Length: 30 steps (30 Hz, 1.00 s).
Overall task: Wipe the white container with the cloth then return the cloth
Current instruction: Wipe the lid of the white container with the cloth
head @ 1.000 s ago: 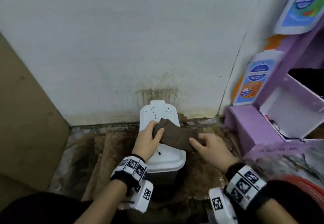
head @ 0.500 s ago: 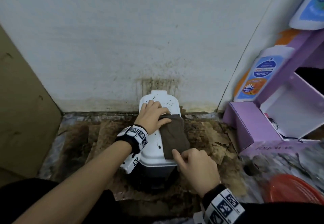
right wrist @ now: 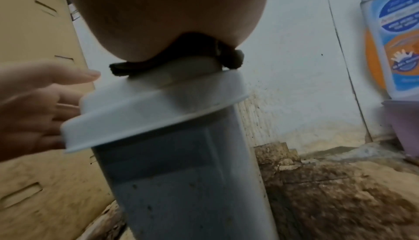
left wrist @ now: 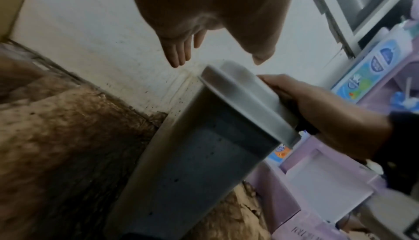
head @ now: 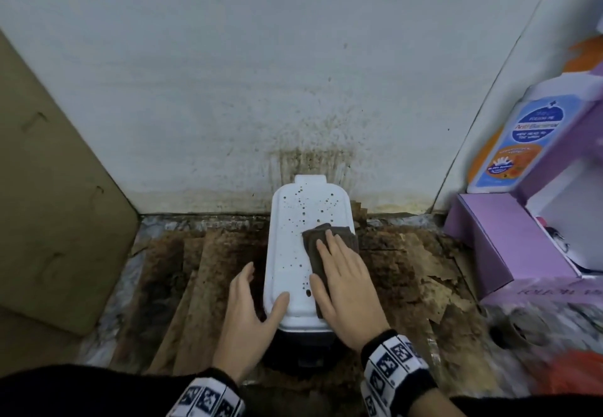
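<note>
The right hand [head: 346, 273] is lying flat, palm down, fingers straight and together, pressing the cloth [head: 329, 247] onto the lid [head: 293, 237]. The fingertips are pointing to 12 o'clock and the heel of the palm is sitting over the lid's near right corner. The cloth is a dark brown, soft, folded rectangle; it is showing past the fingertips at 12 o'clock and along the thumb side at 9 o'clock. From the right wrist view, its thick rolled edges [right wrist: 233, 61] are bulging out from under the palm on both sides, squeezed against the lid.

The left hand [head: 251, 315] is resting open at 8 o'clock of the right hand, fingers straight and loosely spread along the container's left side, thumb lying on the lid's near left corner. In the left wrist view its fingers [left wrist: 179, 54] are hanging straight and holding nothing.

The container [left wrist: 195, 163] is standing upright between the two hands: a tall, smooth, rounded-rectangular plastic box with a translucent grey body and a white overhanging lid. The lid is speckled with dark spots, densest at 12 o'clock beyond the cloth.

Under it, the floor [head: 208, 266] is looking rough, brown-stained and flaking. At 12 o'clock the matte white wall [head: 293, 74] is carrying brown streaks just behind the container. A flat cardboard sheet [head: 49, 188] is leaning at 9 o'clock. At 3 o'clock a glossy lilac box [head: 489, 247] is standing well apart, with a white, blue-labelled bottle [head: 522, 142] on it.
</note>
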Motion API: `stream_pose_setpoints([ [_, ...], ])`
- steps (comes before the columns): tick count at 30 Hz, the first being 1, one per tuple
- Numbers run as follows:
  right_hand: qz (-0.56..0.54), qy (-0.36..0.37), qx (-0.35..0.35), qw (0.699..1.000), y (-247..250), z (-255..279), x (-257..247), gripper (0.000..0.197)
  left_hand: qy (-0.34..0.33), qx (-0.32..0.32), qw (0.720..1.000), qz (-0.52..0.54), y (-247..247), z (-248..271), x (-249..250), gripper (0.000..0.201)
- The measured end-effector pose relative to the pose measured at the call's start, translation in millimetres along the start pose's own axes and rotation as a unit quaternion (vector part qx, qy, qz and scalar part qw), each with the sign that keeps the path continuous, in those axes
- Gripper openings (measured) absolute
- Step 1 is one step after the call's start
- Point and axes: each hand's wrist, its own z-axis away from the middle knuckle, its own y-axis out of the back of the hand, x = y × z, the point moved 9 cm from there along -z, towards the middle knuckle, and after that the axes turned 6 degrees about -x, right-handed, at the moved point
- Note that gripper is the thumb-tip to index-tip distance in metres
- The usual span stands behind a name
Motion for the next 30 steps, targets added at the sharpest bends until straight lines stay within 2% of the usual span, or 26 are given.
stream_pose_setpoints([
  [3, -0.004, -0.016, 0.005, 1.0, -0.9, -3.6, 3.1, 0.061, -0.026, -0.051, 0.998, 0.009, -12.3, -3.4, -0.6, 0.099],
  [8, -0.009, -0.015, 0.001, 1.0, -2.5, -14.9, 10.7, 0.06, -0.054, -0.072, 0.996, 0.0, -16.7, -9.9, -0.6, 0.119],
  [15, -0.014, -0.024, 0.022, 0.999, -4.2, -21.0, 15.6, 0.059, -0.076, -0.057, 0.995, 0.008, -17.6, -9.8, -2.2, 0.118],
  [24, -0.035, -0.044, 0.068, 0.996, -10.3, 30.6, 2.0, 0.055, -0.095, -0.038, 0.994, 0.032, -18.9, -11.2, -2.1, 0.111],
  [27, -0.025, -0.032, 0.057, 0.998, -9.9, 27.6, 1.0, 0.055, -0.096, -0.027, 0.995, 0.027, -18.5, -9.0, -3.5, 0.112],
  [30, -0.002, -0.014, 0.014, 1.0, -10.1, 5.6, 5.9, 0.057, -0.092, -0.006, 0.996, 0.006, -14.1, -9.6, -7.6, 0.112],
])
